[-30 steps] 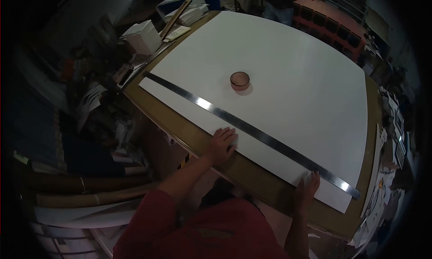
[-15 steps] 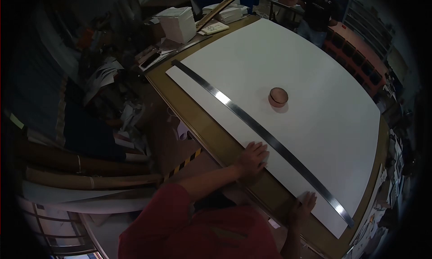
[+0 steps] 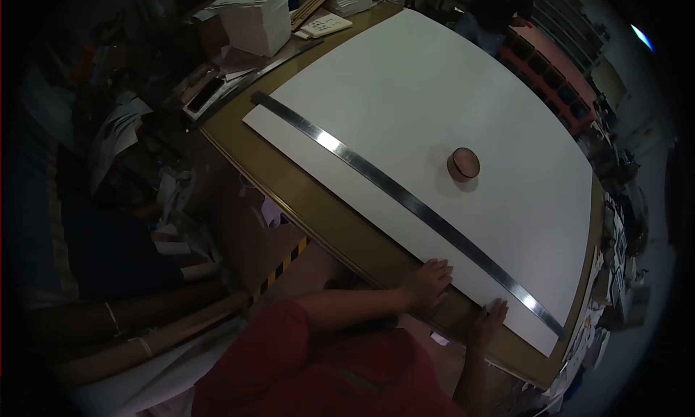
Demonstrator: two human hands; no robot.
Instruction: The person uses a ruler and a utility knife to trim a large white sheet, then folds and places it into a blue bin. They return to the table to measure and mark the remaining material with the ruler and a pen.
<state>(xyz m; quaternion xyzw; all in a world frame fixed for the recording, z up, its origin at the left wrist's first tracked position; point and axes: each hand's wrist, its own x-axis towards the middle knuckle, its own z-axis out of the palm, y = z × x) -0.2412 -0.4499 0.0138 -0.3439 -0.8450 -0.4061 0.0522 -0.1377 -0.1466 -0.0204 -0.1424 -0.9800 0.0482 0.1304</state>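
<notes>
My left hand (image 3: 430,284) lies with its fingers spread on the near edge of a large white sheet (image 3: 376,80). To its right, my right hand (image 3: 493,318) rests on the same edge, fingers stretched out. Neither hand holds anything. A long metal ruler (image 3: 405,198) lies across the sheet beyond both hands, roughly along the near edge, and neither hand touches it. Farther in on the sheet sits a small round brown object (image 3: 463,165).
The sheet lies on a brown table (image 3: 318,211). Paper stacks (image 3: 255,24) and wooden strips (image 3: 318,4) stand at its far left. A person (image 3: 499,6) stands beyond the far edge, near red crates (image 3: 539,66). Rolls (image 3: 152,344) lie at lower left.
The camera view has shifted and turned. My left hand has slid along the sheet's edge toward my right hand, and the gap between them is smaller.
</notes>
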